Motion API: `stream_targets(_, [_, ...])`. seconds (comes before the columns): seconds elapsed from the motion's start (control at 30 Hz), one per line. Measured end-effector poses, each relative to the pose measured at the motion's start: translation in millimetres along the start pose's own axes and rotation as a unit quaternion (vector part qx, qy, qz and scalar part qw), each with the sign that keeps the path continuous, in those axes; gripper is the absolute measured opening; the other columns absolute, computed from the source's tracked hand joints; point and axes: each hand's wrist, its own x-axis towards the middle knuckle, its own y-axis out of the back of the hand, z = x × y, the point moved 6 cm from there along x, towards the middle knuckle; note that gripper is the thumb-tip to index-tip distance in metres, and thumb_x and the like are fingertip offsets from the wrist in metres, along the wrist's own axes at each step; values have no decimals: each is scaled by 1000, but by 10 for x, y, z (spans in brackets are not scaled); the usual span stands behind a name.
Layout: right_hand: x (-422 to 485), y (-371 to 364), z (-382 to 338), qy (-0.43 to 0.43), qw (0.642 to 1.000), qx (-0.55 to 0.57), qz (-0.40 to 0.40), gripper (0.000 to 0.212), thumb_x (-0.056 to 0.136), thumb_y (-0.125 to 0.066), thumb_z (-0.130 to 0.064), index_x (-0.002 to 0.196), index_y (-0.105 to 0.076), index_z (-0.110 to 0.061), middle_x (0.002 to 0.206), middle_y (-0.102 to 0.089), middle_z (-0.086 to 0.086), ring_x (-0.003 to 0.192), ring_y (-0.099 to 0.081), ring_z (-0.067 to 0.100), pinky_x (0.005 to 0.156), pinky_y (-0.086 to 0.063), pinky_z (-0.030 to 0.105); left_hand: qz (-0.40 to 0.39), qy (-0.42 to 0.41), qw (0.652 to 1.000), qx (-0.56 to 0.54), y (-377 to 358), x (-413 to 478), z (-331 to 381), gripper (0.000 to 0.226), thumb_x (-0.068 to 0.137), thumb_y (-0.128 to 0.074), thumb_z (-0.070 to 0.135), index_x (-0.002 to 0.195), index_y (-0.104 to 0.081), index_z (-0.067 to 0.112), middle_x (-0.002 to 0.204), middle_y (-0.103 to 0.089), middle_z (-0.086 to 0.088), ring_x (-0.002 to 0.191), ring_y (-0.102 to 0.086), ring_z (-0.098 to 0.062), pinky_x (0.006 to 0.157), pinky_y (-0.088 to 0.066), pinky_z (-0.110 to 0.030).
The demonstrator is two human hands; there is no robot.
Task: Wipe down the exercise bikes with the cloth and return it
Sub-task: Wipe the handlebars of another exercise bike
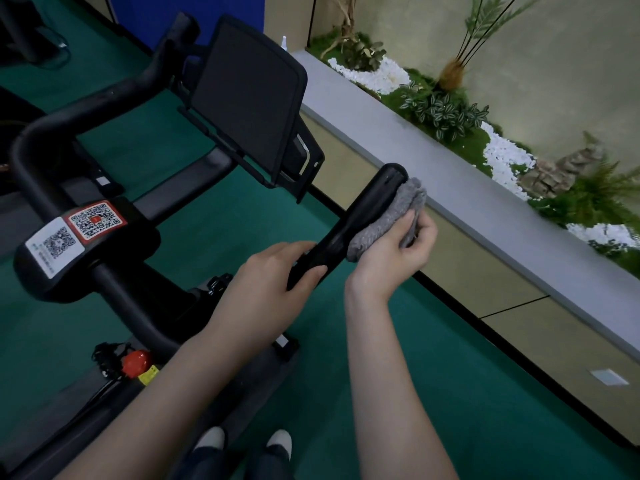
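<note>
A black exercise bike (114, 278) fills the left half of the head view, with a dark screen (247, 98) and QR stickers on its stem. Its right handlebar grip (367, 206) points up and to the right. My left hand (273, 275) grips the lower part of that grip, thumb over the top. My right hand (391, 247) holds a folded grey cloth (384, 216) and presses it against the right side of the grip, near its end.
A long grey ledge (433, 174) with a planter of green plants and white pebbles (502, 157) runs along the right. Green floor (450, 393) lies below. A red knob (136, 362) sits on the bike frame. My shoes (242, 441) show at the bottom.
</note>
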Motion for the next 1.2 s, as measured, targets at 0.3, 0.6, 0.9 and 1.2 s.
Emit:
stream_targets(0.3, [10, -30, 263, -106, 991, 18, -83, 13, 98, -50, -8, 95, -63, -11, 93, -66, 3, 88, -64, 8, 78, -54, 23, 2, -10, 1000, 3, -8, 2, 4, 35, 92, -55, 42, 124, -60, 28, 112, -63, 13, 97, -57, -3, 81, -46, -20])
stream_targets(0.6, [-65, -51, 488, -231, 945, 30, -230, 11, 95, -56, -12, 97, -66, -7, 92, -70, 4, 90, -66, 20, 86, -55, 36, 0, -20, 1000, 7, 1, 10, 7, 39, 91, -55, 42, 126, -60, 26, 114, -62, 14, 97, -52, 6, 79, -38, -2])
stream_targets(0.9, [4, -128, 461, -278, 909, 79, -300, 17, 97, -51, -10, 89, -66, -12, 78, -70, -4, 74, -65, 9, 68, -55, 24, 4, -19, 1000, 24, 2, 7, 26, 40, 91, -55, 43, 127, -60, 25, 111, -57, 19, 94, -45, 13, 75, -34, 6])
stream_targets(1.2, [-153, -48, 472, -333, 875, 142, -322, 19, 95, -51, -17, 97, -70, -15, 96, -71, 1, 91, -64, 15, 80, -51, 29, 1, -19, 1000, 23, 6, 13, 29, 38, 91, -55, 42, 125, -61, 26, 113, -63, 13, 97, -54, 4, 75, -37, 2])
